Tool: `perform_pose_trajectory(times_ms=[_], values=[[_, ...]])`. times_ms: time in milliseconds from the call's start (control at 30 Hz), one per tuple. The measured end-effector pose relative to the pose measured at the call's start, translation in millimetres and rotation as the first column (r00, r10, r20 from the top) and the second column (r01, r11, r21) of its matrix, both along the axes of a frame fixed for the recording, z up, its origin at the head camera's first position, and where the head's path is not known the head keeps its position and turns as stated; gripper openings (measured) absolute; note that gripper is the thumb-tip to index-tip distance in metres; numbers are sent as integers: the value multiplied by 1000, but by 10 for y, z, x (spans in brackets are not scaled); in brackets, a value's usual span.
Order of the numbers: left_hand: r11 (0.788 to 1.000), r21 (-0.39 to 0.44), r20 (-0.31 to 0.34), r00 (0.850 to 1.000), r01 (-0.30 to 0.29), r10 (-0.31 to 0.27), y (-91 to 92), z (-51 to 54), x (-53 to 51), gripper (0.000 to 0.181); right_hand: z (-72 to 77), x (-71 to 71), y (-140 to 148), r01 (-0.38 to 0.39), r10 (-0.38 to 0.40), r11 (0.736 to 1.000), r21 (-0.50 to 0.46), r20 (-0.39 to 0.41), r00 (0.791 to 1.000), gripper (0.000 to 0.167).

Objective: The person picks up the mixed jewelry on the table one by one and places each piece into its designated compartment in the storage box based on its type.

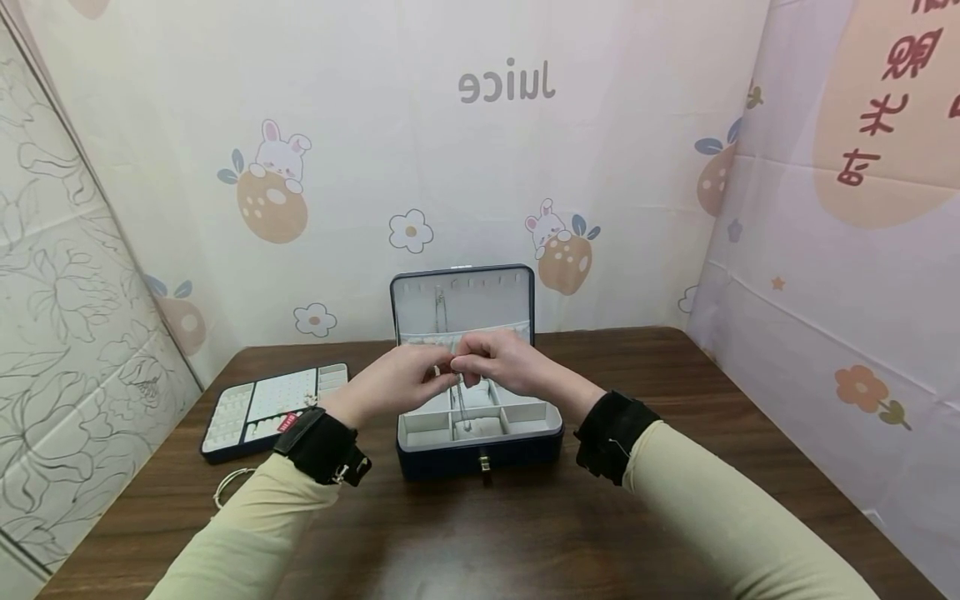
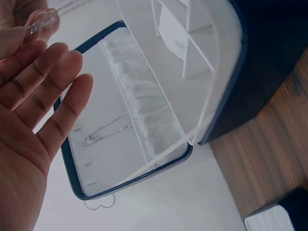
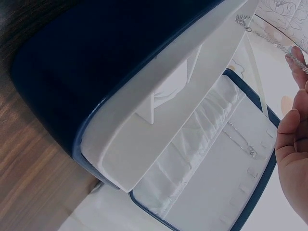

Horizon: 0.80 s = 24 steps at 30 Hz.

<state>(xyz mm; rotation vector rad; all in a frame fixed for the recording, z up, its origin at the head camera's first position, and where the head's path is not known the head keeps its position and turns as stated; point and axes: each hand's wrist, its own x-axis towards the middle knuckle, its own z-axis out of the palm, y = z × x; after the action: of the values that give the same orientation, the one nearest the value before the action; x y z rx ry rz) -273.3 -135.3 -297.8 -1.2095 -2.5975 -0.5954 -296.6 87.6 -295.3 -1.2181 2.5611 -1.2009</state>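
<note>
Silver chain (image 1: 462,407) hangs over the front-middle compt. of a navy jewelry box (image 1: 517,450); can't tell if its low end touches the white cushion (image 1: 483,428) there. L hand (image 1: 397,383) pinches the chain nr its top w/ thumb & fingertip, other fingers loosely extended; R hand (image 1: 506,362) pinches it too, fingers curled, the two meeting at the tips. Box lid (image 1: 491,300) stands up at the back, w/ a 2nd chain (image 1: 441,308) hanging on its inner face & reaching a gathered pocket (image 2: 134,91). Compartmented tray (image 1: 225,454) lies left of the box on the wood counter (image 1: 480,542), partly hidden by the L wrist strap (image 1: 318,444); pale loop (image 1: 222,483) lies nr the tray.
</note>
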Motion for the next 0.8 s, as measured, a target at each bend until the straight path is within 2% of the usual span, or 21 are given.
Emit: perform_pose_trajectory(times_ms=[67, 167, 267, 467, 633, 800], values=[[999, 34, 31, 999, 26, -27, -3, -2, -7, 5, -7, 1, 0, 0, 0, 1000, 0, -3, 1000, 17], [996, 78, 79, 996, 35, -42, -11, -12, -14, 6, -11, 6, 2, 0, 0, 1000, -2, -5, 1000, 16], [994, 107, 112, 993, 21, -33, -15, -17, -14, 7, -13, 11, 3, 2, -2, 1000, -5, 5, 1000, 17], [993, 114, 152, 988, -29, 11, -8, -13, -12, 5, -20, 10, 4, 9, -9, 1000, -6, 26, 1000, 19], [987, 151, 227, 974, -54, 18, -13, -16, -14, 6, -14, 21, 3, 11, -11, 1000, -11, 41, 999, 20], [986, 160, 253, 967, -50, 8, -36, -6, 0, 7, 4, 26, 18, 9, -8, 1000, -16, 63, 998, 20]])
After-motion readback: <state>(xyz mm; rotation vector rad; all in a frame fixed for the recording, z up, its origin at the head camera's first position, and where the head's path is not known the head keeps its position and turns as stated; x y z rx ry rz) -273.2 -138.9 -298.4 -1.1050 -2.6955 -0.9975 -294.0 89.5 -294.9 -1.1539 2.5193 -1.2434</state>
